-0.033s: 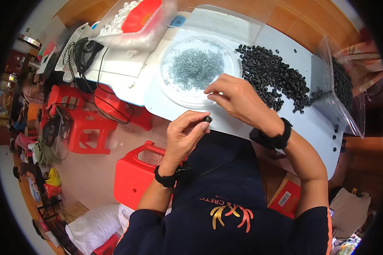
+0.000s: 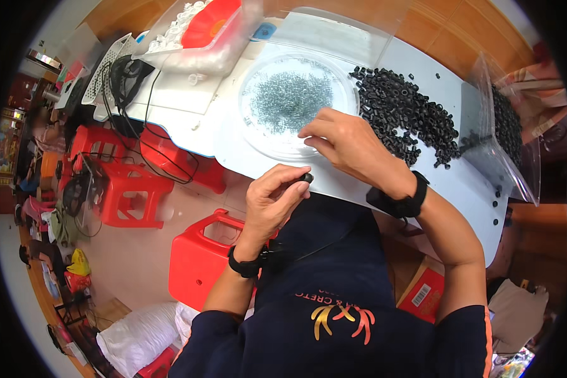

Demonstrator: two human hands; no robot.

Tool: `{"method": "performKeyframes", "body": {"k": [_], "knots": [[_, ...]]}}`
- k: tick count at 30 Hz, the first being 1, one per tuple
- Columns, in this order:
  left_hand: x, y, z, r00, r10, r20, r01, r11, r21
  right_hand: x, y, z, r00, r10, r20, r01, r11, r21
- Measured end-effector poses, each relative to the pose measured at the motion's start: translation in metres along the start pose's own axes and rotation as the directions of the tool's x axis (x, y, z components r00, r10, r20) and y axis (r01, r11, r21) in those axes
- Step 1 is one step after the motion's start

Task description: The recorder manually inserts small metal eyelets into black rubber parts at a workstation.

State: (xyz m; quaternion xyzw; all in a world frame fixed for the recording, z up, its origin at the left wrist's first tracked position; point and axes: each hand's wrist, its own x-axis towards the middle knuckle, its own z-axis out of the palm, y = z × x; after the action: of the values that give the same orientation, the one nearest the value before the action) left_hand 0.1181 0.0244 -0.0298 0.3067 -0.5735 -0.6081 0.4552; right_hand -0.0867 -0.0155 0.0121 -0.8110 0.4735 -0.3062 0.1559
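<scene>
Main thing I'd worry about here is dropping stuff. The left hand (image 2: 271, 200) has a small black ring-like part (image 2: 306, 178) pinched between thumb and fingertips, right around the near edge of the table (image 2: 469, 195). If that pinch slips, I'd guess the part ends up on the dark apron (image 2: 324, 252) or the floor, and black on navy is gonna be a pain to spot.

The right hand (image 2: 353, 143) is over the near side of the clear round tray (image 2: 283, 154), thumb and index tips close together. Can't tell if there's anything between them, the bits are way too tiny. The tray's got a thin scatter of little glassy pieces (image 2: 290, 97), and grabbing 2 instead of 1 seems easy to do without noticing. A knuckle catching the rim could also jolt the lot.

Other risk: the big heap of black parts (image 2: 403, 104) sits just beyond that right hand, so a careless swing could knock some into the tray. And those 3 loose black parts (image 2: 495, 203) near the table's right edge look 1 elbow bump from the floor.
</scene>
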Motion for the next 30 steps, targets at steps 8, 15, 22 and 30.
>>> {"method": "performKeyframes", "body": {"k": [8,15,22,30], "knots": [[-0.001,-0.002,-0.009,0.998,-0.050,-0.023,0.049,0.997,-0.056,0.031,0.018,0.022,0.964,-0.154,0.216,0.207,0.945,-0.254],[0.008,0.000,-0.004,0.994,-0.099,-0.045,0.087,0.970,-0.225,0.018,0.022,0.017,0.993,-0.110,-0.033,0.113,0.988,0.105],[0.029,0.008,0.011,0.985,-0.166,0.048,0.172,0.905,-0.389,-0.019,-0.015,-0.035,0.833,0.493,0.249,-0.519,0.544,0.659],[0.047,0.015,0.047,0.991,-0.080,0.108,0.101,0.972,-0.211,-0.063,-0.028,-0.056,0.795,0.602,0.077,-0.391,0.411,0.824]]}}
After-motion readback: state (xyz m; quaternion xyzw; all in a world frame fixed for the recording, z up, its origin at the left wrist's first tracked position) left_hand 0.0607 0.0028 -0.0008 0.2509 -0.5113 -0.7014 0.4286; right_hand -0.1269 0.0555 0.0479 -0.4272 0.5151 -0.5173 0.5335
